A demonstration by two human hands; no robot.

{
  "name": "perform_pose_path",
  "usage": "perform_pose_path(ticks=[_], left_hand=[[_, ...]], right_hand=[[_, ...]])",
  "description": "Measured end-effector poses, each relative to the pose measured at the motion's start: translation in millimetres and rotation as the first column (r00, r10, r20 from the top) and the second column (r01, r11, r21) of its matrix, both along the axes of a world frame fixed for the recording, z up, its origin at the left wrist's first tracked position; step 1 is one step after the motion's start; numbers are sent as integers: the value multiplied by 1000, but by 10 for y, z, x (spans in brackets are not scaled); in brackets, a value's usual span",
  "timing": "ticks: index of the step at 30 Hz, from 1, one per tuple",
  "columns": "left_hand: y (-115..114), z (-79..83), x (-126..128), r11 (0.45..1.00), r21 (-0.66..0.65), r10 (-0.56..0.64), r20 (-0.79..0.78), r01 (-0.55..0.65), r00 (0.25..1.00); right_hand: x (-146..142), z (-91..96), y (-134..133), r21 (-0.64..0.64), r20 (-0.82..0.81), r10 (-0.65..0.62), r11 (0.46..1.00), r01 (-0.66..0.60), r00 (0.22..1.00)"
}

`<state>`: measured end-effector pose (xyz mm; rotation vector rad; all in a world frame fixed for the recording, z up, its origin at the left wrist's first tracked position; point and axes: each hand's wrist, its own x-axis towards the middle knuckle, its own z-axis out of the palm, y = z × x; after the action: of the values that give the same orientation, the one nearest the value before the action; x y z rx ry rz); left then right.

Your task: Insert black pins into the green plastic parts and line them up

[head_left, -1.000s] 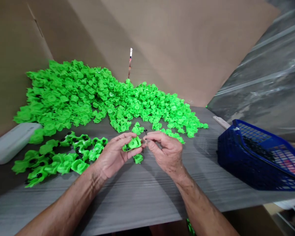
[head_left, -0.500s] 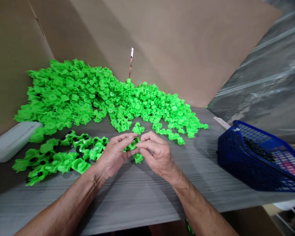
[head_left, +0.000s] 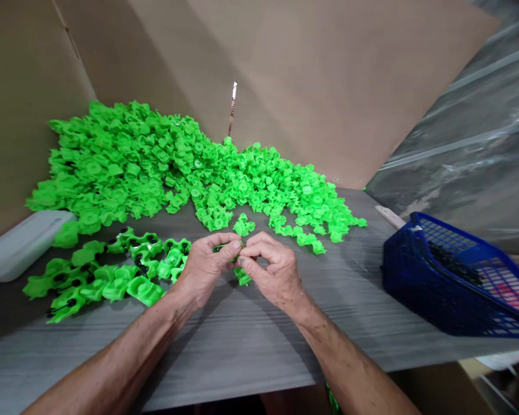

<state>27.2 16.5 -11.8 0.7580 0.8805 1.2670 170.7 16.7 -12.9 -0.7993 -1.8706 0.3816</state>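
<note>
One green plastic piece (head_left: 228, 249), mostly hidden, sits pinched between left hand (head_left: 206, 268) and right hand (head_left: 271, 270), fingertips closed on it; second piece (head_left: 242, 277) lies on gray table (head_left: 225, 351) just below.

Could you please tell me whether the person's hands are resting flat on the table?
No, the left hand and right hand are raised over the grey table, pinching a green plastic piece.

1 left hand (head_left: 205, 270), 1 right hand (head_left: 274, 272), 1 green plastic part (head_left: 228, 249) between hands, 1 green heap (head_left: 155, 161), 1 blue basket (head_left: 458, 242).
</note>
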Motion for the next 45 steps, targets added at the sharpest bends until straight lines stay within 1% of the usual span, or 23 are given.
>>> perform_pose_path(ticks=[3,7,11,13,15,20,22,25,30,37,42,45], left_hand=[[-8,-12,18,999,17,43,-38,-43,998],[-12,-16,31,997,38,70,-65,-67,995],[-19,18,31,997,23,68,-16,-67,998],[-22,41,27,998,24,57,12,-57,998],[-23,56,21,998,29,46,28,-47,999],[-17,34,20,999,34,39,27,-40,999],[-11,4,27,998,50,43,7,-43,999],[0,-52,33,995,89,54,-51,-49,997],[11,-106,28,991,121,69,-153,-50,986],[-14,-74,32,991,107,102,-182,-83,978],[-17,-76,35,985,119,148,-228,-123,962],[-17,-75,36,984,112,163,-229,-141,960]], right_hand=[[-15,-15,2,-21,-22,-16,1000,16,1000],[-23,-45,15,-22,-41,-7,1000,6,999],[26,-56,57,-106,-88,34,993,-43,996],[59,-49,73,-118,-80,56,991,-66,995],[78,-39,77,-72,-38,51,996,-54,998],[57,-28,46,116,54,20,993,-26,998],[50,-25,35,145,78,9,989,-20,997],[56,-15,32,120,82,19,992,-28,996],[48,-15,39,48,11,54,997,-54,999],[-5,-19,7,36,1,27,999,-27,1000],[-33,-27,-2,6,9,-18,1000,18,1000],[-57,-54,2,-4,-9,-8,1000,8,1000]])
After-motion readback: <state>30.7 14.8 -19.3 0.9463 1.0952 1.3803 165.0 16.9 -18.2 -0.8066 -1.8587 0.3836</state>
